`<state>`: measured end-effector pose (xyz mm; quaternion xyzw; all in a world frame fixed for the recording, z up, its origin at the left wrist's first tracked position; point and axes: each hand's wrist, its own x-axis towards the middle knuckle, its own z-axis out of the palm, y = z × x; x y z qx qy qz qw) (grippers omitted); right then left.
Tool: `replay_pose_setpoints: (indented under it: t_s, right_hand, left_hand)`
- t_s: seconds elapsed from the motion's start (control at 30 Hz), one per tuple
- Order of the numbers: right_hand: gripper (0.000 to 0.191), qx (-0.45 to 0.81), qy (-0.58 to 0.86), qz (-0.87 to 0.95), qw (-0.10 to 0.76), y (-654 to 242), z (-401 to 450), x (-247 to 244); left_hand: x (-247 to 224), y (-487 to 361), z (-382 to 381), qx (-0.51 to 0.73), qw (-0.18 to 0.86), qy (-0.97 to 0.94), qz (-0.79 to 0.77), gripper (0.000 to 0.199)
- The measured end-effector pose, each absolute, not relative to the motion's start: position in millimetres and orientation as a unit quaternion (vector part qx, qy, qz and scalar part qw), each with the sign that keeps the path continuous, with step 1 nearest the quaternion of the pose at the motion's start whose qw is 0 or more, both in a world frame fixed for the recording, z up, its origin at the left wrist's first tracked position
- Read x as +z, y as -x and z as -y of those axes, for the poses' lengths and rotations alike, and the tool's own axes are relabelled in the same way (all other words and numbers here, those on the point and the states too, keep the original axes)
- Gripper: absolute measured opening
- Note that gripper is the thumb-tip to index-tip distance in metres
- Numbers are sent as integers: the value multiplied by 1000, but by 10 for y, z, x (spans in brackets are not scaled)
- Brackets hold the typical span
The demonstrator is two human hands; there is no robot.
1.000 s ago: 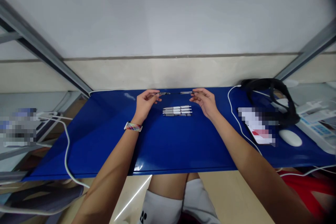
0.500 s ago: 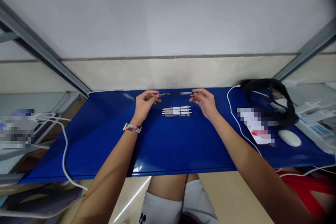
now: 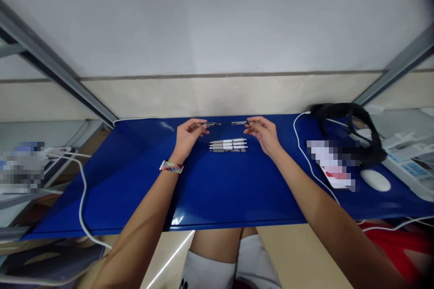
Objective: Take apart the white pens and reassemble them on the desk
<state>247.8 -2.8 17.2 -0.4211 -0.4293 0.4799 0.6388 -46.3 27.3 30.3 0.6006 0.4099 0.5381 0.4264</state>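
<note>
My left hand (image 3: 190, 135) is closed, its thumb and fingers pinching a dark pen-like piece (image 3: 214, 124) that points right. Opposite it, my right hand (image 3: 264, 133) pinches another slim grey and dark pen piece (image 3: 239, 123) that points left. A small gap lies between the two facing ends; whether they are two pens or parts of one I cannot tell. Just below them on the blue table (image 3: 217, 189), several white and grey pens (image 3: 228, 145) lie side by side in a neat row. A patterned band (image 3: 171, 166) is around my left wrist.
To the right are a black strap-like headset (image 3: 349, 131), a partly blurred phone-like object (image 3: 334, 171) and a white mouse (image 3: 375, 180). A white cable (image 3: 300, 144) runs beside them. Another cable (image 3: 83, 189) hangs at the left. A wall (image 3: 217, 95) stands behind the table.
Both hands have come slightly nearer the row of pens, still pinching their pieces. The row lies as before, and the view has shifted a little.
</note>
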Motion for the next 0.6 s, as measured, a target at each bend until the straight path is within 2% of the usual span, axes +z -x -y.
replay_pose_setpoints:
  t_s: [0.27, 0.5, 0.6]
  right_hand:
    - [36, 487, 412, 493, 591, -2375, 86, 179]
    - [32, 482, 388, 522, 587, -2388, 92, 179]
    - [33, 496, 392, 510, 583, -2394, 89, 167]
  left_hand:
    - [297, 347, -194, 472, 471, -630, -397, 42]
    - [289, 348, -193, 446, 422, -662, -430, 72]
    - [293, 340, -196, 460, 433, -657, -412, 60]
